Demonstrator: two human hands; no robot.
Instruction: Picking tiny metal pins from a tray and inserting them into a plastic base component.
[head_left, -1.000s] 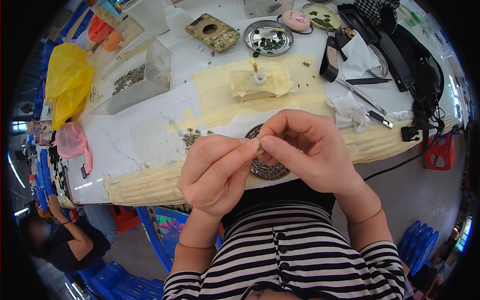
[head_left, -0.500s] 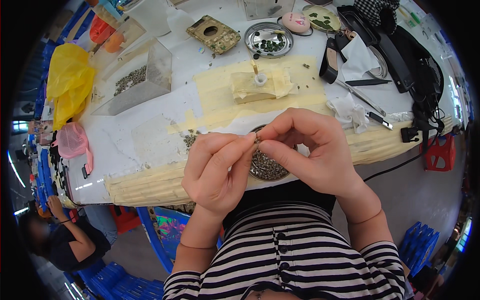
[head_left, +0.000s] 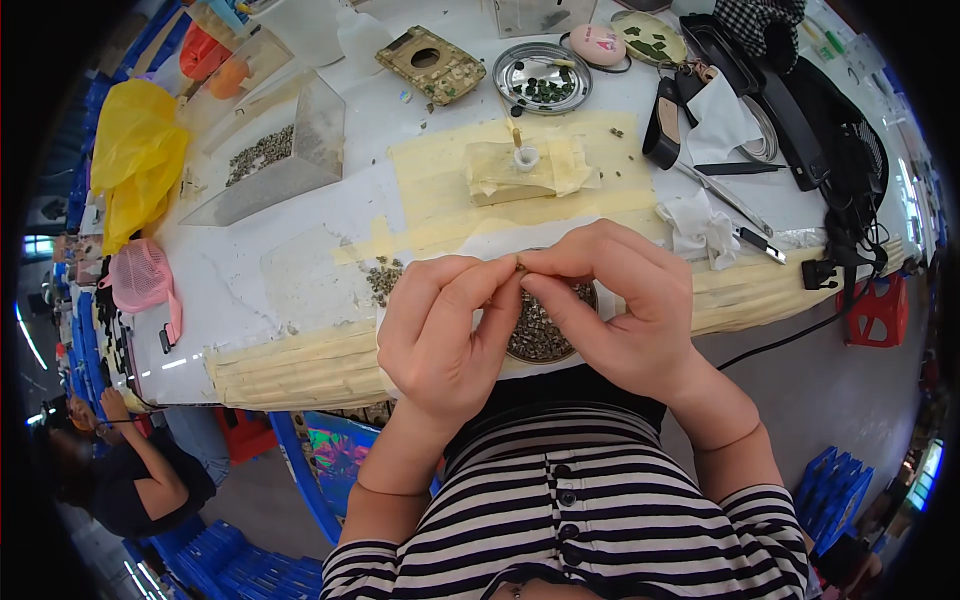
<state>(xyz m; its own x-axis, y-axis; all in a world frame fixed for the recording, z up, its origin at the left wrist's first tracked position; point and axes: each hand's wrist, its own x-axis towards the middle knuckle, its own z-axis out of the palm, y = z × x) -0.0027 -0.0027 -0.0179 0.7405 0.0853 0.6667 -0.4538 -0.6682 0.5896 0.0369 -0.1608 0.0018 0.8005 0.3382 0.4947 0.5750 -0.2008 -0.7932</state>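
Note:
Over a round dish (head_left: 596,298) of small brownish metal-looking parts (head_left: 540,335), my two hands meet fingertip to fingertip. My left hand (head_left: 440,325) is closed in a pinch, and my right hand (head_left: 625,300) pinches from the other side with thumb and forefinger. Between the fingertips sits a tiny brownish part (head_left: 521,268), mostly covered, so its kind cannot be made out. A loose cluster of similar small parts (head_left: 382,282) lies left of my left hand. Beyond my hands, a small white cup (head_left: 526,158) with a thin stick stands on a tape-covered block (head_left: 495,188).
A clear bin (head_left: 318,150) of small parts stands at left, near a yellow bag (head_left: 135,150). Behind are a camouflage model hull (head_left: 455,78) and a steel plate (head_left: 507,92) with green pieces. Tweezers (head_left: 730,200) and a utility knife (head_left: 760,244) lie at right. Another person (head_left: 150,470) sits at lower left.
Both hands stay pinched together; their fingertips have shifted slightly up and right, and the left hand has tilted a little. The person at lower left has raised a hand closer to the head.

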